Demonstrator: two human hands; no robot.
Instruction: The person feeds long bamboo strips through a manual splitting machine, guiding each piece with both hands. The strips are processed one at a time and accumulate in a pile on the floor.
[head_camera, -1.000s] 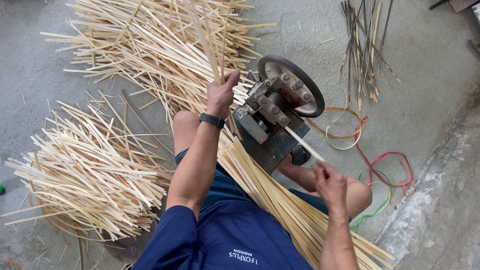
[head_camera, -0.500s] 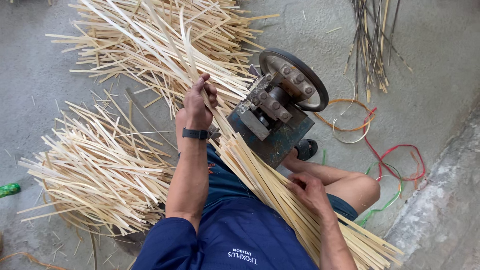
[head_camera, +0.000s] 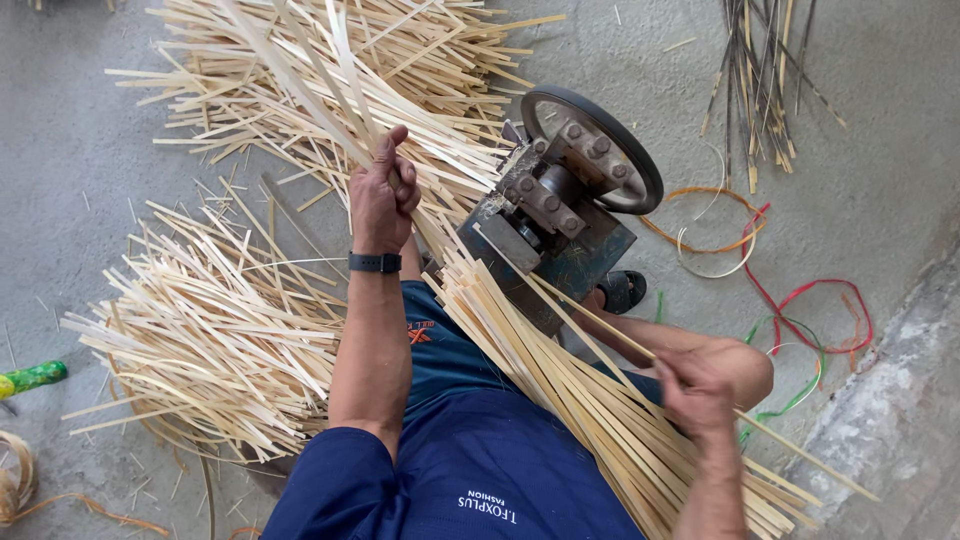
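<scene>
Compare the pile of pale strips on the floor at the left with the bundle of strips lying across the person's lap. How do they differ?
The floor pile is loose and fanned out, its strips crossing at many angles; the lap bundle is packed tight, its strips running parallel. No hand touches the floor pile, while the right hand draws one strip at the lap bundle. The lap bundle points toward the small machine; the floor pile lies apart from it. Both hold thin, flat, pale strips.

No packages, signs or screens appear anywhere in the scene. The only label-like marks are two prints on the person's dark blue clothing: a small white printed logo (head_camera: 487, 508) at the bottom edge of the picture, seen upside down, and a small orange printed mark (head_camera: 421, 331) higher up on the fabric, just beside the left forearm
</scene>
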